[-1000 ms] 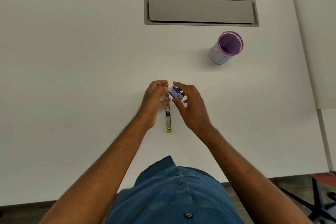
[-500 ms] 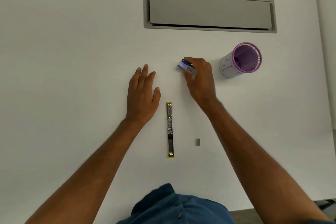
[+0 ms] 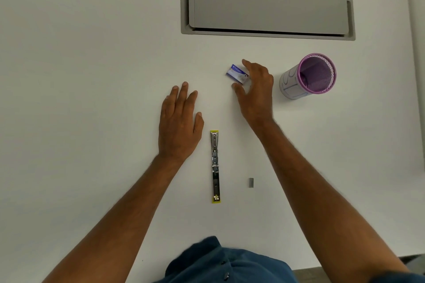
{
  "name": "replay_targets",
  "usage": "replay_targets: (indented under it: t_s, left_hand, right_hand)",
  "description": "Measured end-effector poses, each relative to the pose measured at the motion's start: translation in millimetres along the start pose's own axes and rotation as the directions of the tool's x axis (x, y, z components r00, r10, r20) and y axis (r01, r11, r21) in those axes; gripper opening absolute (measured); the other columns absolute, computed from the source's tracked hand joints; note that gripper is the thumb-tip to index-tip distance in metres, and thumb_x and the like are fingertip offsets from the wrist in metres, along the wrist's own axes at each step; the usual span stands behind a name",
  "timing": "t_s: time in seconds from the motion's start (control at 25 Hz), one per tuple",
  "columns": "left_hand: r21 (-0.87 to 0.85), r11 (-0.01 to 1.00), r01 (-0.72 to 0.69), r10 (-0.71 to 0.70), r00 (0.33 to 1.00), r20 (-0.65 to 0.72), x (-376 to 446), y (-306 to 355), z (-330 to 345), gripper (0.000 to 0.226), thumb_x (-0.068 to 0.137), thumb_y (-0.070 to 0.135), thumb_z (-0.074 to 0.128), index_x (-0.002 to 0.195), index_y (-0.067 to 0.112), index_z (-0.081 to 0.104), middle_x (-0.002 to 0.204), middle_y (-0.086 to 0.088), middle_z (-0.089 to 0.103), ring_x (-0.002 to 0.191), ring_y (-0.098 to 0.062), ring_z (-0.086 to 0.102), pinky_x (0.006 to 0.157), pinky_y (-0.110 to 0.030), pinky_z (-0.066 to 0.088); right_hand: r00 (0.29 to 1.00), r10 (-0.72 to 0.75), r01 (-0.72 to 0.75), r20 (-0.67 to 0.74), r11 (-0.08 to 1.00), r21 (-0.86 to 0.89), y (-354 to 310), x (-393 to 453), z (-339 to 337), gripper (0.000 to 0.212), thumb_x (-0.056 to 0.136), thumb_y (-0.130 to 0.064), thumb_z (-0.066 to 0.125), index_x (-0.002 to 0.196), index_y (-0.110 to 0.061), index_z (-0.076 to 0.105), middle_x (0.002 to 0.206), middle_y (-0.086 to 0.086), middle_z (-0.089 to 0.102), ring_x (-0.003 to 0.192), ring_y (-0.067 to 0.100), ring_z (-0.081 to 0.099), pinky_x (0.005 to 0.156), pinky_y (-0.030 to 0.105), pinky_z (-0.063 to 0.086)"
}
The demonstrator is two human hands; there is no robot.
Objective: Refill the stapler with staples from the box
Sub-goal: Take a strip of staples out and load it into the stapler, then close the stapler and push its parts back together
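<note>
The stapler (image 3: 215, 166) lies unfolded flat on the white desk (image 3: 92, 64), a long metal strip with yellow ends, pointing away from me. A small grey strip of staples (image 3: 251, 182) lies to its right. The blue and white staple box (image 3: 238, 74) rests on the desk farther back. My right hand (image 3: 256, 94) hovers just right of the box, finger and thumb spread around it, not clearly gripping it. My left hand (image 3: 179, 122) lies flat and open on the desk, left of the stapler's far end.
A purple mesh pen cup (image 3: 308, 76) stands right of the box, close to my right hand. A grey cable hatch (image 3: 268, 11) is set into the desk at the back. The desk's near edge runs by my blue shirt (image 3: 225, 262).
Both hands held the box above the stapler a second ago. My right hand carried the box back and right, set it down, and its fingers have spread. My left hand went flat on the desk.
</note>
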State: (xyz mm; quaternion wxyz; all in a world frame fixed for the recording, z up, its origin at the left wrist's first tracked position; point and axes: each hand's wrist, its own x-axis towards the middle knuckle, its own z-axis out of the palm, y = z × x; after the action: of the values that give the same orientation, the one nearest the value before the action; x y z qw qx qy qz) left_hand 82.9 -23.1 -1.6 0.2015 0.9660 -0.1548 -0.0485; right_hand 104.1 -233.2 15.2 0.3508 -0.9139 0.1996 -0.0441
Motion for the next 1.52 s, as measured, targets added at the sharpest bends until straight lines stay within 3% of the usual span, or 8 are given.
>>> replay_targets:
  t_s: [0.16,0.36,0.64,0.8,1.0,1.2,1.32,1.52]
  left_hand:
    - [-0.078,0.997,0.015,-0.015,1.000,-0.007,-0.3,-0.1,-1.3,0.050,0.100,0.029,0.042,0.148,0.015,0.044,0.164,-0.007,0.029,0.153,-0.027,0.021,0.125,-0.043,0.018]
    - [-0.180,0.984,0.007,-0.011,1.000,-0.023,-20.6,0.8,-3.5,0.045,0.099,0.024,0.045,0.142,0.013,0.052,0.162,-0.008,0.034,0.152,-0.028,0.023,0.125,-0.043,0.018]
    - [-0.308,0.951,0.038,-0.035,0.999,0.015,-88.3,11.7,-4.1,0.037,0.099,0.016,0.050,0.134,0.012,0.059,0.160,-0.007,0.037,0.152,-0.026,0.024,0.125,-0.043,0.016]
    - [-0.385,0.921,0.063,-0.060,0.998,0.020,-124.5,21.4,0.9,0.036,0.098,0.024,0.046,0.130,0.015,0.061,0.157,-0.004,0.042,0.151,-0.022,0.025,0.126,-0.035,0.011]
    - [-0.390,0.920,0.043,-0.026,0.999,0.048,-145.1,32.1,12.3,0.042,0.097,0.039,0.053,0.135,0.024,0.054,0.155,0.001,0.045,0.149,-0.019,0.028,0.125,-0.043,0.020]
    - [-0.303,0.953,-0.005,0.021,0.998,0.051,-149.4,25.8,22.9,0.055,0.092,0.041,0.065,0.141,0.027,0.045,0.159,0.003,0.037,0.151,-0.018,0.022,0.125,-0.043,0.020]
    - [-0.270,0.963,-0.012,0.026,0.998,0.050,-149.2,25.7,24.0,0.060,0.093,0.045,0.063,0.145,0.027,0.040,0.160,0.004,0.035,0.151,-0.018,0.021,0.124,-0.045,0.023]
    - [-0.224,0.974,-0.021,0.043,0.995,0.094,-144.2,25.2,21.4,0.077,0.090,0.062,0.054,0.154,0.025,0.028,0.165,0.003,0.024,0.154,-0.017,0.012,0.125,-0.036,0.010]
  right_hand:
    - [0.997,0.055,-0.049,-0.052,0.993,0.108,12.7,-42.0,-8.9,0.055,0.088,-0.017,0.071,0.139,-0.018,0.050,0.137,0.003,0.048,0.122,0.023,0.047,0.096,0.043,0.051]
    - [0.999,0.051,-0.050,-0.005,0.994,0.100,29.6,-117.3,-23.7,0.043,0.089,-0.015,0.071,0.130,-0.018,0.057,0.127,0.000,0.052,0.116,0.017,0.048,0.090,0.028,0.053]
    - [0.993,0.013,-0.009,0.115,0.999,-0.033,43.5,-200.3,-42.0,0.032,0.093,-0.020,0.069,0.124,-0.016,0.062,0.120,-0.002,0.056,0.113,0.016,0.048,0.098,0.030,0.046]
    - [0.990,-0.008,0.022,0.137,0.995,-0.098,45.7,-233.6,-47.4,0.036,0.093,-0.023,0.069,0.128,-0.016,0.061,0.119,-0.003,0.054,0.109,0.008,0.041,0.093,0.003,0.028]
    - [0.983,-0.023,0.049,0.183,0.989,-0.138,46.5,-251.0,-50.4,0.037,0.095,-0.015,0.064,0.132,-0.016,0.059,0.122,0.000,0.055,0.112,0.010,0.043,0.094,0.002,0.026]
    - [0.982,-0.028,0.051,0.189,0.992,-0.115,43.8,-247.8,-51.9,0.022,0.097,-0.010,0.062,0.118,-0.012,0.067,0.116,0.003,0.061,0.107,0.016,0.056,0.095,0.019,0.042]
    - [0.979,0.094,-0.107,0.182,0.992,0.064,36.9,-241.1,-54.2,0.022,0.091,-0.012,0.070,0.112,-0.020,0.068,0.109,-0.003,0.062,0.094,0.008,0.060,0.085,0.019,0.050]
    - [0.825,0.364,-0.564,0.431,0.568,0.600,10.9,-206.5,-50.1,0.026,0.089,0.002,0.057,0.103,-0.015,0.070,0.088,0.002,0.061,0.082,0.018,0.059,0.075,0.028,0.054]
